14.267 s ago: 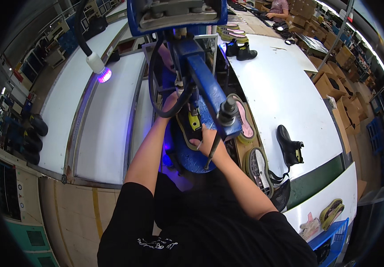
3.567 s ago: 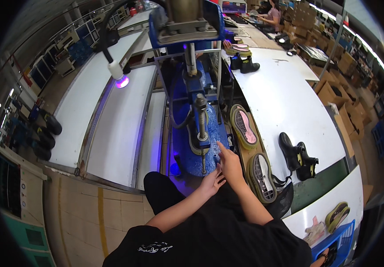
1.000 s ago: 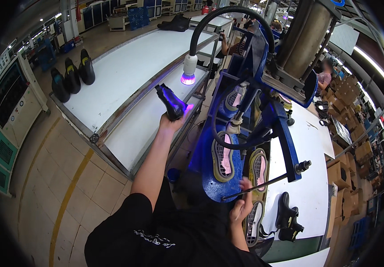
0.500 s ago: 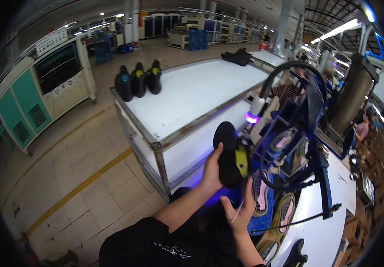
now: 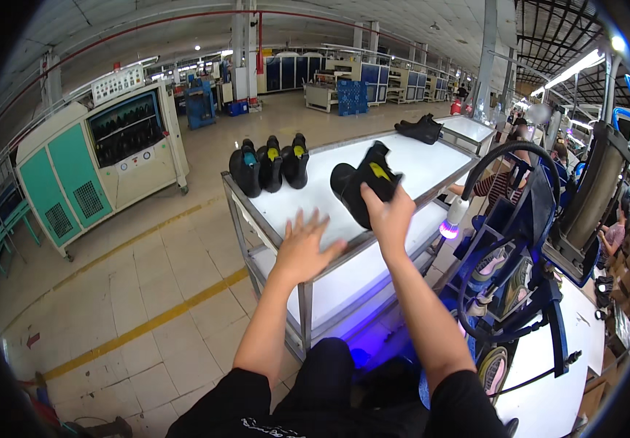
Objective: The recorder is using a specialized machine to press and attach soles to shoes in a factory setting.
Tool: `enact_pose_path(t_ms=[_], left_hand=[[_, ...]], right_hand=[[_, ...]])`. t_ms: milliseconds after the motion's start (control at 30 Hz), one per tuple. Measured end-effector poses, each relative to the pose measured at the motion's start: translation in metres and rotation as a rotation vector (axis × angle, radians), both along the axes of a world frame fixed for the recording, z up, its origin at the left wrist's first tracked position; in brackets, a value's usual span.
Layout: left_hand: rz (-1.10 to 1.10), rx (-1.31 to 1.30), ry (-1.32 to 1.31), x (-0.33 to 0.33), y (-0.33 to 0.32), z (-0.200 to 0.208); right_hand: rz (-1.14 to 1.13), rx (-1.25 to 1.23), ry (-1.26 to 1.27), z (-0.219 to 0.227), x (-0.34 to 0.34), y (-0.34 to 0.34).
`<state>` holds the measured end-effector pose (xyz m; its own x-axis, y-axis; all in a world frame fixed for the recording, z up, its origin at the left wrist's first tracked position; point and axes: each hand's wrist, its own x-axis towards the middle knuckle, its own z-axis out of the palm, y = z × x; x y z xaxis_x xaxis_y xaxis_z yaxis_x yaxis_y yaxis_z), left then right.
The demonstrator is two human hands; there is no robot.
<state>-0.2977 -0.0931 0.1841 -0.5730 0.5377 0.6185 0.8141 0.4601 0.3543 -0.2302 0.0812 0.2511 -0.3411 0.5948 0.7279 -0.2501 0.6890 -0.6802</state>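
Observation:
My right hand [image 5: 391, 220] grips a black shoe upper [image 5: 357, 191] with a yellow patch inside, holding it tilted over the near side of the white-topped table [image 5: 426, 162]. Its thumb lies on the near side of the shoe; the other fingers are mostly hidden. My left hand [image 5: 302, 248] is open, fingers spread and slightly blurred, over the table's near edge and holding nothing. Beyond it, at the table's left end, three black shoe uppers [image 5: 269, 168] stand in a row, one with a blue patch and two with yellow ones.
More black footwear [image 5: 421, 129] lies at the table's far end. To my right are a lamp glowing purple [image 5: 452, 220], a dark blue machine [image 5: 548, 285] and soles with pink middles [image 5: 493, 371]. A green and cream cabinet machine [image 5: 99, 171] stands at left. People are working at far right.
The shoe has moved up over the table, now in my right hand instead of my left. My left hand has let go and spread open. The view has turned toward the table.

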Motion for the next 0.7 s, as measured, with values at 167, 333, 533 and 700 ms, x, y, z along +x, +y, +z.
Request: enact_pose_path(t_ms=[167, 333, 533, 700], left_hand=[[-0.011, -0.370, -0.180, 0.006, 0.001, 0.005], [-0.007, -0.379, -0.255, 0.008, -0.004, 0.007], [-0.030, -0.303, -0.233, 0.007, -0.005, 0.001], [-0.062, -0.209, -0.182, 0.006, -0.007, -0.003]], right_hand=[[-0.109, 0.029, -0.190, -0.004, -0.133, 0.052], [0.022, -0.006, -0.133, -0.030, -0.250, 0.075], [0.503, 0.196, -0.621, -0.081, -0.305, 0.097], [0.292, 0.193, -0.490, -0.057, -0.266, 0.090]])
